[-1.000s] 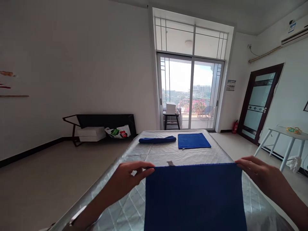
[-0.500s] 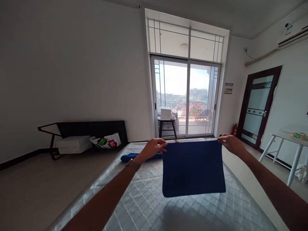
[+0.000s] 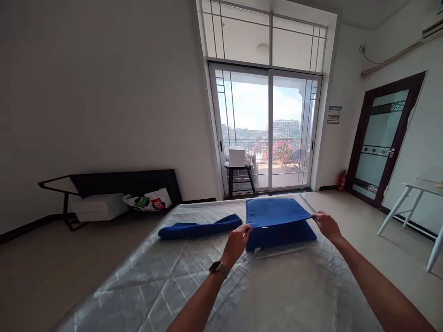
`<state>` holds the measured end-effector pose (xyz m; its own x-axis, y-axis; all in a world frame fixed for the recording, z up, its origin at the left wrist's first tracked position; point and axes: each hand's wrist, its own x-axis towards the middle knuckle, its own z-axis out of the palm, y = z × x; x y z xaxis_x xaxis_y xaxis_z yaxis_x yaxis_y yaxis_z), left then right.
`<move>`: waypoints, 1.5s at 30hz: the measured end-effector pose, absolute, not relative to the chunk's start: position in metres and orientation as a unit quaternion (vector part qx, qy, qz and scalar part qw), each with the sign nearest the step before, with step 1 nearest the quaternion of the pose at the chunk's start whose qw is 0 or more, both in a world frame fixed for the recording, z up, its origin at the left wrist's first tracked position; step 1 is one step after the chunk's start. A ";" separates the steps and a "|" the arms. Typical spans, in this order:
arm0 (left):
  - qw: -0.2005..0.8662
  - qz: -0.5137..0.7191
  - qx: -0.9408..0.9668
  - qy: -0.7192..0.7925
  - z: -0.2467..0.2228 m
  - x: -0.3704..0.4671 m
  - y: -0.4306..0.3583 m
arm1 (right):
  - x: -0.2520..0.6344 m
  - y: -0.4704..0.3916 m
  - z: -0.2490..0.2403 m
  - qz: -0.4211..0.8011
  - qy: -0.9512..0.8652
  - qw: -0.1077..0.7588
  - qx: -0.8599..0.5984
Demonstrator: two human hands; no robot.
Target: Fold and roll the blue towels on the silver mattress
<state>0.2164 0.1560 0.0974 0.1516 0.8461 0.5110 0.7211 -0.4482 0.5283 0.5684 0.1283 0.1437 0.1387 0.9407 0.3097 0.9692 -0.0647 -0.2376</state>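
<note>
A blue folded cloth (image 3: 277, 212) is stretched between my hands above the far part of the mattress. Its near edge is lifted, so a gap shows between the upper layer and the lower layer on the mattress. My left hand (image 3: 237, 242) pinches the near left corner, with a watch on the wrist. At the near right corner, my right hand (image 3: 326, 226) grips the edge between thumb and fingers. Just left of it, a second blue cloth (image 3: 200, 228) lies bunched in a long strip. Both rest on the mattress (image 3: 194, 281), which has a shiny, quilted-looking cover.
A black bench-like frame (image 3: 121, 180) with white boxes (image 3: 100, 206) and a printed bag (image 3: 148, 200) stands at the left wall. Beyond the mattress is a black stool (image 3: 239, 177) by the sliding glass door (image 3: 270, 129). To the right stands a white table (image 3: 425, 186).
The blue cloth, hanging upright before, has come down onto the mattress with its near edge held up. My left hand has moved lower and slightly right; the view has shifted.
</note>
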 end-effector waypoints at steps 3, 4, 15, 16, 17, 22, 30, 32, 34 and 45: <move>0.080 0.333 0.771 0.537 0.053 0.218 0.142 | 0.567 0.119 0.091 0.002 -0.653 0.145 -0.743; 0.077 0.317 0.773 0.544 0.045 0.217 0.141 | 0.567 0.116 0.082 0.001 -0.652 0.139 -0.745; 0.052 0.221 0.810 0.540 0.042 0.212 0.125 | 0.555 0.109 0.094 -0.086 -0.689 0.002 -0.720; 0.051 0.208 0.820 0.531 0.043 0.207 0.116 | 0.552 0.108 0.097 -0.091 -0.690 -0.010 -0.718; 0.052 0.192 0.829 0.522 0.043 0.200 0.106 | 0.549 0.106 0.100 -0.096 -0.690 -0.018 -0.717; 0.067 0.149 0.853 0.497 0.028 0.127 0.035 | 0.512 0.104 0.107 -0.138 -0.693 -0.007 -0.707; 0.063 0.202 0.860 0.465 0.007 0.053 -0.045 | 0.347 0.145 0.101 -0.040 -0.795 0.120 -0.593; 0.052 0.205 0.863 0.458 0.006 0.055 -0.042 | 0.309 0.164 0.102 -0.016 -0.796 0.143 -0.588; 0.035 0.209 0.872 0.442 -0.001 0.057 -0.035 | 0.281 0.182 0.104 -0.004 -0.789 0.143 -0.597; 0.075 0.269 0.842 0.462 -0.001 0.069 -0.038 | 0.217 0.141 0.107 -0.003 -0.820 0.117 -0.560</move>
<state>0.0693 -0.0378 -0.0006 0.4282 0.8184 0.3833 0.7381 -0.5614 0.3742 0.2167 0.1405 0.1069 -0.3452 0.9181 0.1948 0.9196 0.3724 -0.1254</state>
